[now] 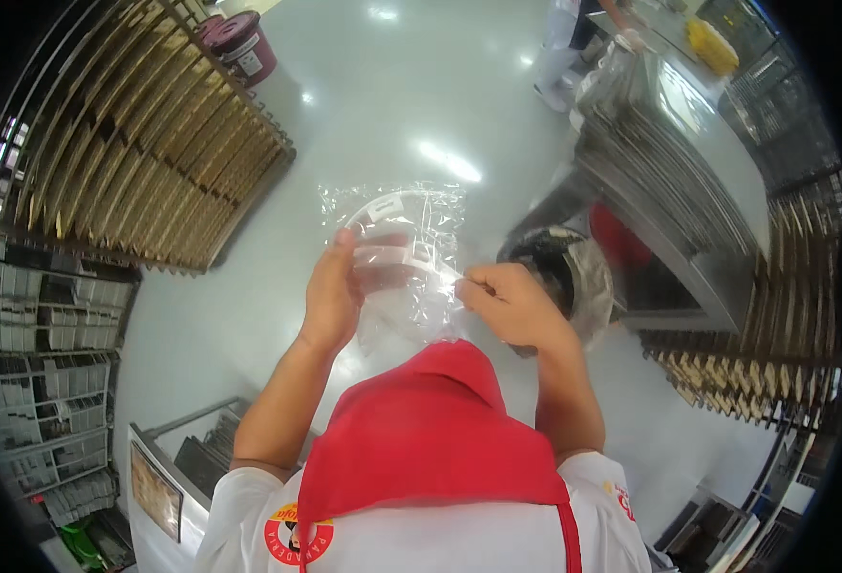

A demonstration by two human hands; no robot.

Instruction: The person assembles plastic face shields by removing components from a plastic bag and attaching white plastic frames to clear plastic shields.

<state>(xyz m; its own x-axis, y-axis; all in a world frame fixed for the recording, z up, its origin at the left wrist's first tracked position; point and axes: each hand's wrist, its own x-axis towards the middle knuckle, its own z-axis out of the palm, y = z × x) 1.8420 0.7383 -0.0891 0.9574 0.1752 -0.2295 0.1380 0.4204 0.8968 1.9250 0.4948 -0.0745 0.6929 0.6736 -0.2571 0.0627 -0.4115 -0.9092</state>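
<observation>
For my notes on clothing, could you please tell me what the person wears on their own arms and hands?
Both hands, left hand and right hand, are bare: no gloves, rings or watch visible. The forearms are bare too. Short white sleeves end above the elbows, beside a red fabric neckerchief.

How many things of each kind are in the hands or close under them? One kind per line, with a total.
Clear plastic bag, held by left hand and right hand: 1
Bin lined with a bag: 1
Red neckerchief: 1
Total: 3

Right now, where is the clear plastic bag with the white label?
In the head view, the clear plastic bag with the white label is at centre, held up between the left hand and right hand, above the red neckerchief, over the glossy floor.
</observation>
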